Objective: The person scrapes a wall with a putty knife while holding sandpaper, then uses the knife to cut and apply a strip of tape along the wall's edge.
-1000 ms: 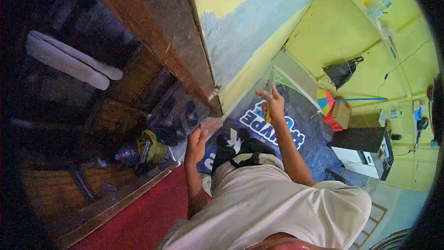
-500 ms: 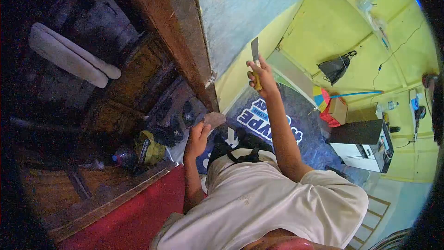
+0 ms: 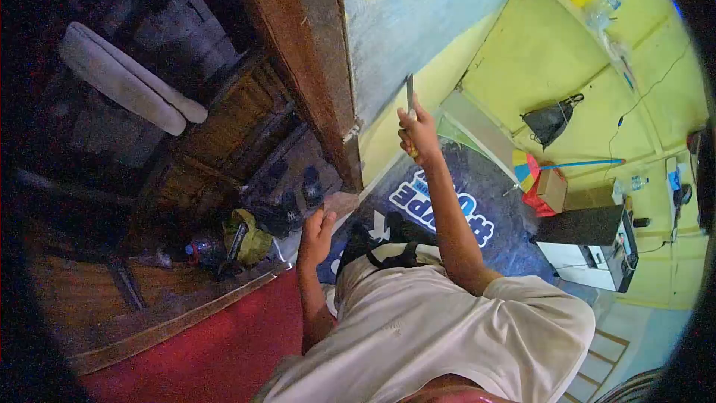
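Grey-blue covers part of the yellow wall (image 3: 414, 22), and your right hand (image 3: 420, 134) is closed round the scraper (image 3: 410, 92), its blade at or just beside that patch — contact is hard to tell. A shallow angle and even pressure would probably serve best. Your left hand (image 3: 316, 237) grips a flat brownish piece (image 3: 341, 205) — beyond lie the printed floor (image 3: 483, 186) and a black-and-white cabinet (image 3: 574, 252).

Painted wall (image 3: 403, 37) close ahead, wooden post (image 3: 298, 52) leftward, open air rightward.

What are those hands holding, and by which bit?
The right hand holds a scraper by its handle; the left hand, a brownish flat piece by its near end.
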Action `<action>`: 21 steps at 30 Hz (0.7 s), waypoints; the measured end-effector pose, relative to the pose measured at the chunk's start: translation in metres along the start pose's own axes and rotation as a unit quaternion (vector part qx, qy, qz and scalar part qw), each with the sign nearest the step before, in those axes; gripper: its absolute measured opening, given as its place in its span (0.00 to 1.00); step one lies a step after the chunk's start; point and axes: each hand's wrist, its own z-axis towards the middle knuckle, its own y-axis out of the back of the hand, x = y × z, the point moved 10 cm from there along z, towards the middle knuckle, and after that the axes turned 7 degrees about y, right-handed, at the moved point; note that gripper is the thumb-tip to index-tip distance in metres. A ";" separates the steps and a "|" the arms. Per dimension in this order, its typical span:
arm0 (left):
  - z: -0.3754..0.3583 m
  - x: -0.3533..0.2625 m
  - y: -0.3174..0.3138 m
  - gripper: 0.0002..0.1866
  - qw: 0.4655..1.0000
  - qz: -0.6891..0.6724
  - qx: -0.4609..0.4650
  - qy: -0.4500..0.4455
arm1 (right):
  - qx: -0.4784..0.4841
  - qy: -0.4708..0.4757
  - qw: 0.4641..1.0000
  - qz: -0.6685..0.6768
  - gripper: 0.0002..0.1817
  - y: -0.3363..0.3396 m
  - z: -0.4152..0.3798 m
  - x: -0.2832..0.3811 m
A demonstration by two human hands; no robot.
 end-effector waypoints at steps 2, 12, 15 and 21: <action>-0.001 -0.008 0.002 0.19 0.998 -0.053 -0.015 -0.027 | -0.013 0.003 1.000 -0.001 0.39 0.005 0.008 0.001; 0.003 -0.024 0.007 0.20 0.999 -0.016 -0.025 -0.011 | 0.030 -0.019 0.999 -0.009 0.41 0.011 0.014 0.010; 0.015 -0.018 0.004 0.18 0.999 -0.008 -0.023 -0.029 | 0.020 -0.018 0.999 -0.046 0.40 0.013 0.009 0.006; 0.009 -0.034 -0.003 0.17 1.000 0.015 -0.017 -0.020 | 0.013 -0.002 0.999 -0.044 0.36 0.019 0.018 0.006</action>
